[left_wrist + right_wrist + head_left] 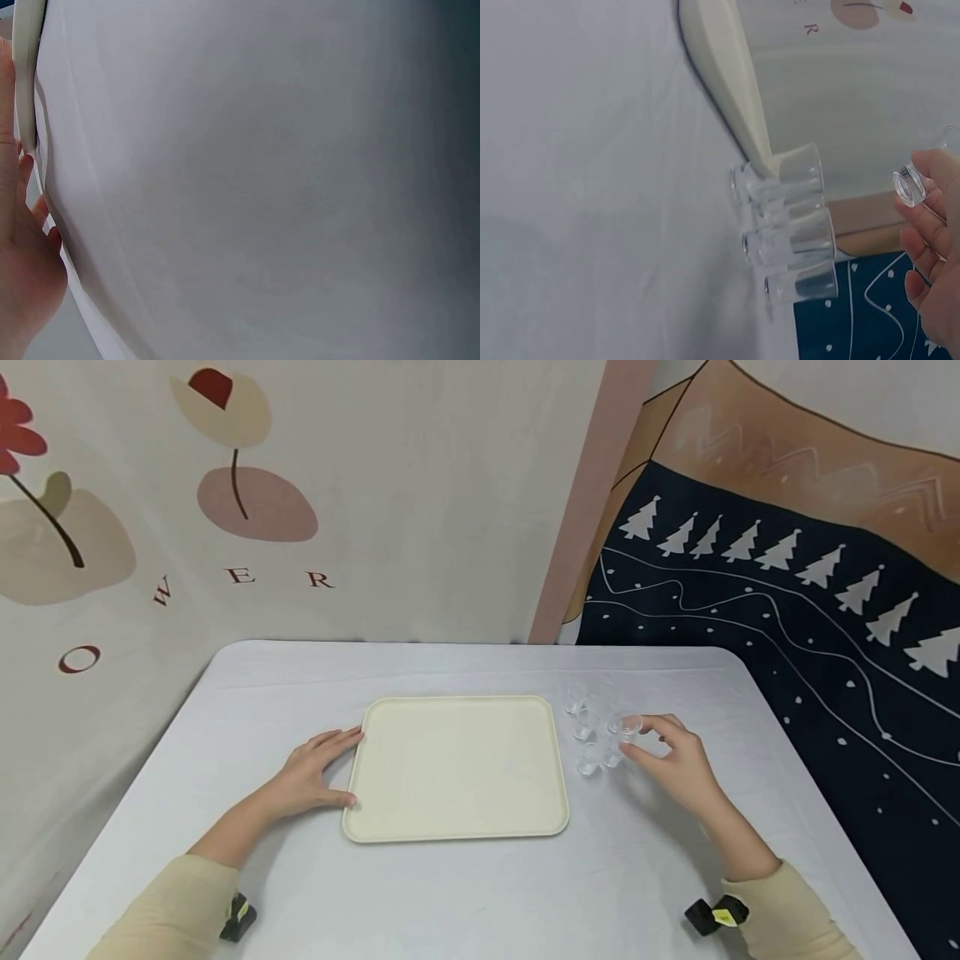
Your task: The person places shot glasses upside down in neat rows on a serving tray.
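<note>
A cream rectangular tray [457,768] lies flat on the white-covered table. My left hand [302,783] rests at its left edge, fingers and thumb spread apart and touching the rim. Only part of that hand [30,281] shows in the left wrist view, beside the tray's edge [27,75]. To the right of the tray, my right hand [686,768] pinches a small clear shot glass [910,186] between thumb and fingers, raised off the table. Several more clear shot glasses [588,763] stand grouped between that hand and the tray, partly overlapping in view.
White cloth [480,893] covers the table. Behind it hangs a pale printed curtain [435,510], and a dark blue tree-patterned cloth [750,585] hangs at the right. A small black device [716,914] is at the right sleeve.
</note>
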Demonstrator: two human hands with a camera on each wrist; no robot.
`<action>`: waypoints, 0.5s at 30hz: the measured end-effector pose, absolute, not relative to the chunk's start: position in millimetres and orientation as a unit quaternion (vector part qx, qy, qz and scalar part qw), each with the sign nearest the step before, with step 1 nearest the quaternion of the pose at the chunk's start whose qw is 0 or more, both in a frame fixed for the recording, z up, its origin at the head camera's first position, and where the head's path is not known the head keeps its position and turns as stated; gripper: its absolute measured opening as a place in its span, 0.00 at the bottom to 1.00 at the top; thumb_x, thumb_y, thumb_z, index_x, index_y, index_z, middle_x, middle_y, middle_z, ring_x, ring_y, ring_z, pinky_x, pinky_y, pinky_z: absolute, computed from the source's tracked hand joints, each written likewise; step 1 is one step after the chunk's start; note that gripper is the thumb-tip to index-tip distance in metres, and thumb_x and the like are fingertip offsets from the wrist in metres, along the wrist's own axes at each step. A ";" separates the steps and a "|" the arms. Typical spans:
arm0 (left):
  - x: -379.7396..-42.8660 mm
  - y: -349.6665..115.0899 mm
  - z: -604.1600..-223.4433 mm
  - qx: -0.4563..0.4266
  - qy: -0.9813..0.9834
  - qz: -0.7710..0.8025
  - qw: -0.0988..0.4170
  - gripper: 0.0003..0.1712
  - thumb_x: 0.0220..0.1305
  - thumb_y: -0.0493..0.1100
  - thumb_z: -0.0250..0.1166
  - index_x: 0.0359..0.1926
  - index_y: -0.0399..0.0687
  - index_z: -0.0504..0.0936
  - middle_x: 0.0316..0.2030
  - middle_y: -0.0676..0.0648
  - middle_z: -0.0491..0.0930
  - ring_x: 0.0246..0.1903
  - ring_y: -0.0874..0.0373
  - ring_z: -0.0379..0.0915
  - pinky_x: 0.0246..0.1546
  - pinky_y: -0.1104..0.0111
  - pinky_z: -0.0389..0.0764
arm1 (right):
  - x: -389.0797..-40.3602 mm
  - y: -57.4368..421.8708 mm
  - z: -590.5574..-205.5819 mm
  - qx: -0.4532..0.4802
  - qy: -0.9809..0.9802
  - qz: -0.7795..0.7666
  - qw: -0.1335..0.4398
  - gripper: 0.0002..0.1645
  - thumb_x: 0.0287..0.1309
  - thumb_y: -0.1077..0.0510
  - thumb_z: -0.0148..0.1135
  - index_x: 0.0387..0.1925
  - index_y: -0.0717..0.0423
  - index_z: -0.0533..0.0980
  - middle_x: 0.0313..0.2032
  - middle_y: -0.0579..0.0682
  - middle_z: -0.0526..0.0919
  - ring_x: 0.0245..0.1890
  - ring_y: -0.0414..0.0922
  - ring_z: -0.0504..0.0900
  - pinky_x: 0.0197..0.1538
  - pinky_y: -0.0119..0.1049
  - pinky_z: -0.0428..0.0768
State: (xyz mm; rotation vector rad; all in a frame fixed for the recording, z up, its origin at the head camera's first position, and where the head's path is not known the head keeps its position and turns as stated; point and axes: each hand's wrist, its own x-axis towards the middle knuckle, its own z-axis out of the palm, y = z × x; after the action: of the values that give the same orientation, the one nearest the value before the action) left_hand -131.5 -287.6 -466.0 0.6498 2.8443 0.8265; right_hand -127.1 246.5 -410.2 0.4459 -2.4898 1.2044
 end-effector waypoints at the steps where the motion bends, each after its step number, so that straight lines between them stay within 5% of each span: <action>1: -131.3 -287.5 -465.7 0.215 0.936 0.272 0.054 0.61 0.40 0.63 0.76 0.71 0.41 0.60 0.70 0.40 0.56 0.66 0.32 0.46 0.59 0.33 0.47 | -126.6 244.1 -408.7 0.157 -0.876 0.422 0.169 0.19 0.47 0.69 0.72 0.44 0.59 0.81 0.38 0.51 0.80 0.40 0.40 0.71 0.42 0.37 0.67; 15: -129.5 -287.3 -463.9 0.219 0.936 0.271 0.051 0.60 0.41 0.63 0.75 0.71 0.41 0.60 0.70 0.40 0.56 0.66 0.32 0.46 0.58 0.32 0.47 | -127.9 213.3 -396.3 0.213 -0.855 0.447 0.154 0.22 0.47 0.68 0.73 0.47 0.58 0.81 0.43 0.48 0.83 0.44 0.44 0.74 0.45 0.30 0.72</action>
State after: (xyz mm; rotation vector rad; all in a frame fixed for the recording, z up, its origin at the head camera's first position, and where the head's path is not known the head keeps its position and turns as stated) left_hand -129.5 -287.3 -463.9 0.6654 2.8478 0.8256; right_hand -127.9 213.3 -396.3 0.6107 -2.4504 1.2814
